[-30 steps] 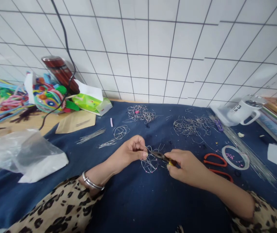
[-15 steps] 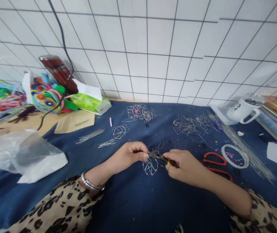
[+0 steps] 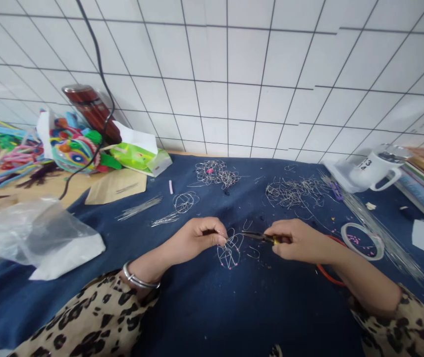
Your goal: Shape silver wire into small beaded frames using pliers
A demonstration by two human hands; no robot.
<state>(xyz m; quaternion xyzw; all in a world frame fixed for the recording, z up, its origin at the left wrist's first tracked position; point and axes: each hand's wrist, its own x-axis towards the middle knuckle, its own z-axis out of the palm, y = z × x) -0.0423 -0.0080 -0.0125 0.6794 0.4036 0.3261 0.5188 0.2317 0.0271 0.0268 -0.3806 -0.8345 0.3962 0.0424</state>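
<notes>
Between thumb and fingers, my left hand (image 3: pixel 199 238) pinches a small openwork wire frame (image 3: pixel 230 255) with pink beads at some of its joints. My right hand (image 3: pixel 299 240) is closed round the handles of a pair of pliers (image 3: pixel 258 236). The pliers' dark jaws point left and lie just right of the wire frame, apart from it. A short bent piece of wire (image 3: pixel 254 254) rests on the blue cloth (image 3: pixel 271 307) below the pliers, and another lies above their tip.
Behind my hands are tangled wire shapes (image 3: pixel 217 173) and a heap of loose wires (image 3: pixel 295 191). Red-handled scissors (image 3: pixel 331 275) lie partly under my right forearm, beside a clear ring dish (image 3: pixel 362 241) of pink beads. A white mug (image 3: pixel 377 168) stands at right, a plastic bag (image 3: pixel 29 223) at left.
My right hand has drawn the pliers away to the right, off the wire frame. The left hand still pinches the frame in nearly the same place.
</notes>
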